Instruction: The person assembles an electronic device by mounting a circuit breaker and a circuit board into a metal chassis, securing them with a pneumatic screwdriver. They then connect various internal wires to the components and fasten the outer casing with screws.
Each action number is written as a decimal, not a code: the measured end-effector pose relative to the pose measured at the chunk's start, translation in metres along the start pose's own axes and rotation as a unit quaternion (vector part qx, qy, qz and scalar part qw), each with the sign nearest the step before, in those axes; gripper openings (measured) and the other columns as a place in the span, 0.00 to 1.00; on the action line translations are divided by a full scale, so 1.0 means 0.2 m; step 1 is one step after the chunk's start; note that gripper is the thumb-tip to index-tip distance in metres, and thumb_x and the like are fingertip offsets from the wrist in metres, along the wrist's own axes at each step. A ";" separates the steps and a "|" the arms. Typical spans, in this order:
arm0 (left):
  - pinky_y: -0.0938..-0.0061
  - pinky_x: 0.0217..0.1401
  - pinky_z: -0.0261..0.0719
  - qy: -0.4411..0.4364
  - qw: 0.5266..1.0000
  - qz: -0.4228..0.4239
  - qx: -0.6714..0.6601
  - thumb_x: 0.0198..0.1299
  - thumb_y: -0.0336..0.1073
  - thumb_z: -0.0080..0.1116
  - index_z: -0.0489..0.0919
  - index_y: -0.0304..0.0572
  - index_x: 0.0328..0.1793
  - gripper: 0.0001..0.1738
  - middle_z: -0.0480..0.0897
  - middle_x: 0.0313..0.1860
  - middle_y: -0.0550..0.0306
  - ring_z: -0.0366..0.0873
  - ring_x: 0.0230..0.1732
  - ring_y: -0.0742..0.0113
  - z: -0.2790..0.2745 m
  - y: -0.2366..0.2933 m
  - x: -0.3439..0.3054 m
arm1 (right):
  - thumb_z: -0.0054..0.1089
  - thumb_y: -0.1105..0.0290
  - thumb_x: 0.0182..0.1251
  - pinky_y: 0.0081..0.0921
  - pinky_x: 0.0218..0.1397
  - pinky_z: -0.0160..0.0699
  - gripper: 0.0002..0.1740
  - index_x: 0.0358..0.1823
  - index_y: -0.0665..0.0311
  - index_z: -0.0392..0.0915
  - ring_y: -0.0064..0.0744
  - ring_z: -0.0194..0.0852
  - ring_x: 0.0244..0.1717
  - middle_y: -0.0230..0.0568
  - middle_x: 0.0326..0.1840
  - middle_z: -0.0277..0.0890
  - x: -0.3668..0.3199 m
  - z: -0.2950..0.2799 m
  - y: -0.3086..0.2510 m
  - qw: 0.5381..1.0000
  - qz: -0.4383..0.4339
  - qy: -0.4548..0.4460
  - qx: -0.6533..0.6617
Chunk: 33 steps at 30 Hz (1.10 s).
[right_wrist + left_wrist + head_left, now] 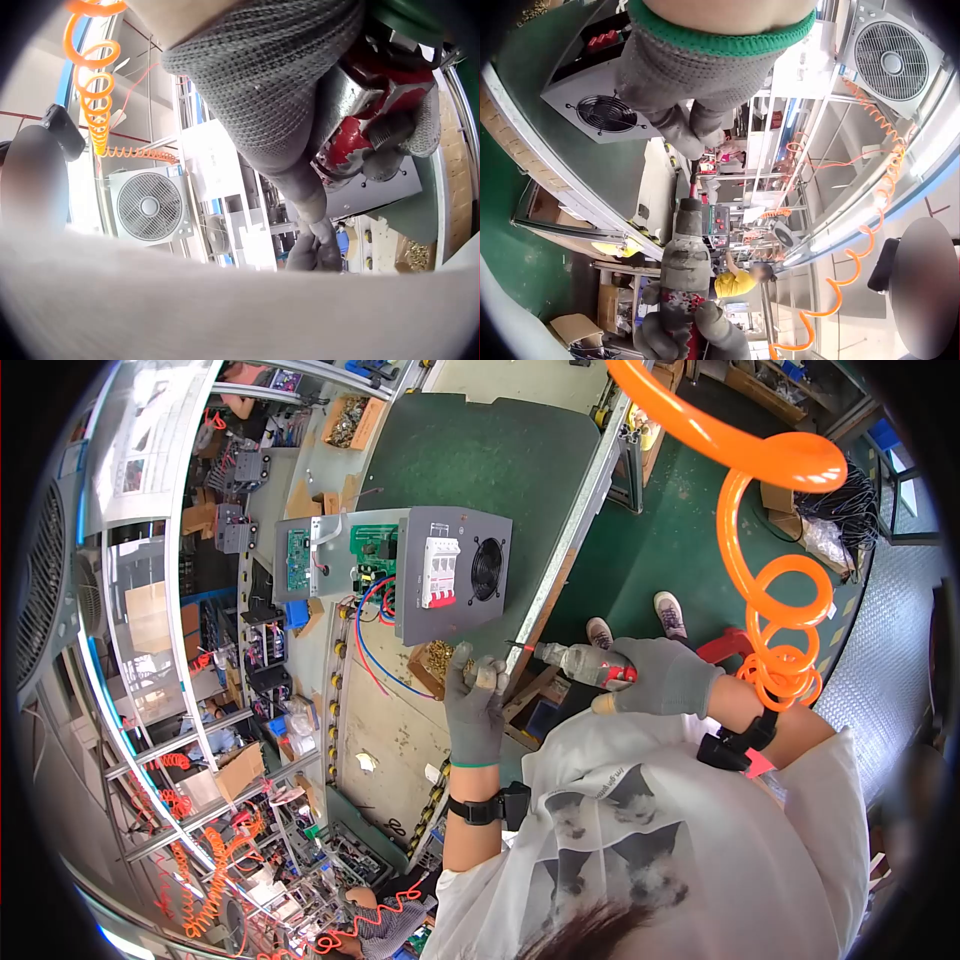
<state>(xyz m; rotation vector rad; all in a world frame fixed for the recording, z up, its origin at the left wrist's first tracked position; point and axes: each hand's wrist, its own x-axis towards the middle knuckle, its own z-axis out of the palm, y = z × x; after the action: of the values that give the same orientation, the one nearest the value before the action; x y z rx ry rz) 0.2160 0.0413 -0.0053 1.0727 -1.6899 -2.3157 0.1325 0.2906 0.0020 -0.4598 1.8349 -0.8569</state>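
1. Right grip (665, 675) is closed round the driver (585, 665), probably to keep this tool steady, with its bit directed to the left fingertips.
2. Left grip (475, 715) has bent fingers near the bit; whether they pinch something small, I cannot tell.
3. Grey unit (455, 622) rests on the desk (470, 460), its fan panel facing outward, seemingly for easy reach.
4. Parts box (421, 671) lies close beside left fingers, which seems handy.
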 end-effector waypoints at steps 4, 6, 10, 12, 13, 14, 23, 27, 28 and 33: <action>0.83 0.37 0.77 -0.071 0.996 0.014 -0.057 0.60 0.36 0.64 0.70 0.42 0.61 0.24 0.78 0.42 0.57 0.76 0.37 0.74 -0.04 -0.05 0.04 | 0.62 0.41 0.53 0.36 0.52 0.75 0.36 0.53 0.63 0.71 0.51 0.78 0.47 0.52 0.42 0.78 -0.09 -0.02 -0.08 0.999 -0.032 -0.009 0.023; 0.83 0.31 0.73 -0.065 0.996 0.026 -0.054 0.61 0.40 0.63 0.72 0.43 0.59 0.22 0.78 0.39 0.59 0.74 0.32 0.76 -0.02 -0.06 0.05 | 0.62 0.41 0.53 0.36 0.52 0.75 0.37 0.55 0.62 0.70 0.51 0.78 0.47 0.51 0.43 0.78 -0.11 -0.02 -0.11 0.999 -0.030 -0.009 0.016; 0.84 0.29 0.73 -0.063 0.995 0.018 -0.076 0.62 0.41 0.62 0.73 0.45 0.57 0.20 0.77 0.38 0.61 0.73 0.31 0.78 0.00 -0.04 0.03 | 0.62 0.43 0.54 0.36 0.53 0.75 0.38 0.58 0.61 0.69 0.50 0.78 0.47 0.50 0.44 0.78 -0.11 0.01 -0.11 0.998 -0.055 -0.003 0.001; 0.84 0.28 0.73 -0.064 0.993 0.011 -0.098 0.62 0.41 0.61 0.74 0.46 0.56 0.18 0.77 0.37 0.62 0.73 0.30 0.79 0.01 -0.03 0.03 | 0.62 0.43 0.54 0.36 0.53 0.75 0.37 0.58 0.61 0.69 0.50 0.78 0.46 0.50 0.44 0.78 -0.12 0.01 -0.12 0.998 -0.054 -0.007 0.006; 0.84 0.28 0.73 -0.064 0.993 0.011 -0.098 0.62 0.41 0.61 0.74 0.46 0.56 0.18 0.77 0.37 0.62 0.73 0.30 0.79 0.01 -0.03 0.03 | 0.62 0.43 0.54 0.36 0.52 0.75 0.37 0.58 0.61 0.69 0.50 0.78 0.46 0.50 0.44 0.78 -0.12 0.01 -0.12 0.998 -0.054 -0.010 0.010; 0.84 0.28 0.73 -0.065 0.992 0.014 -0.111 0.62 0.41 0.62 0.74 0.47 0.56 0.18 0.77 0.37 0.61 0.73 0.29 0.78 0.00 -0.03 0.04 | 0.62 0.43 0.54 0.36 0.52 0.75 0.37 0.58 0.61 0.69 0.50 0.78 0.46 0.50 0.44 0.78 -0.12 0.01 -0.12 0.998 -0.054 -0.010 0.010; 0.83 0.30 0.73 -0.037 0.996 0.059 -0.050 0.62 0.38 0.61 0.75 0.45 0.54 0.16 0.78 0.37 0.59 0.73 0.28 0.78 0.04 -0.01 0.03 | 0.61 0.46 0.55 0.37 0.49 0.76 0.34 0.56 0.60 0.69 0.50 0.79 0.43 0.50 0.40 0.78 -0.09 0.05 -0.10 0.999 -0.032 0.004 -0.016; 0.82 0.35 0.74 -0.006 0.992 0.116 0.045 0.62 0.35 0.61 0.74 0.42 0.53 0.15 0.79 0.38 0.56 0.74 0.29 0.77 0.06 0.01 0.01 | 0.59 0.39 0.54 0.33 0.58 0.64 0.35 0.50 0.62 0.71 0.48 0.81 0.39 0.49 0.31 0.80 -0.08 0.07 -0.10 0.998 -0.021 0.044 -0.047; 0.82 0.35 0.74 -0.007 0.992 0.116 0.046 0.62 0.35 0.61 0.74 0.42 0.53 0.15 0.79 0.38 0.56 0.74 0.29 0.77 0.05 0.01 0.02 | 0.58 0.39 0.55 0.33 0.58 0.64 0.35 0.51 0.62 0.70 0.48 0.81 0.39 0.49 0.31 0.80 -0.08 0.06 -0.11 0.997 -0.021 0.039 -0.058; 0.80 0.35 0.73 -0.078 0.991 0.101 0.046 0.64 0.32 0.57 0.74 0.43 0.55 0.14 0.78 0.40 0.56 0.73 0.32 0.76 0.02 0.04 0.03 | 0.60 0.40 0.54 0.37 0.52 0.72 0.34 0.48 0.64 0.71 0.50 0.79 0.43 0.52 0.36 0.78 -0.05 0.03 -0.12 0.999 -0.030 0.010 -0.038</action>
<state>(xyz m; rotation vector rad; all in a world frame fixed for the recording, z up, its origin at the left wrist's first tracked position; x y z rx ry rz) 0.2075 0.0386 -0.0010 0.7110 -1.8783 -2.2644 0.1407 0.2793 0.0251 -0.5588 1.8844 -0.8375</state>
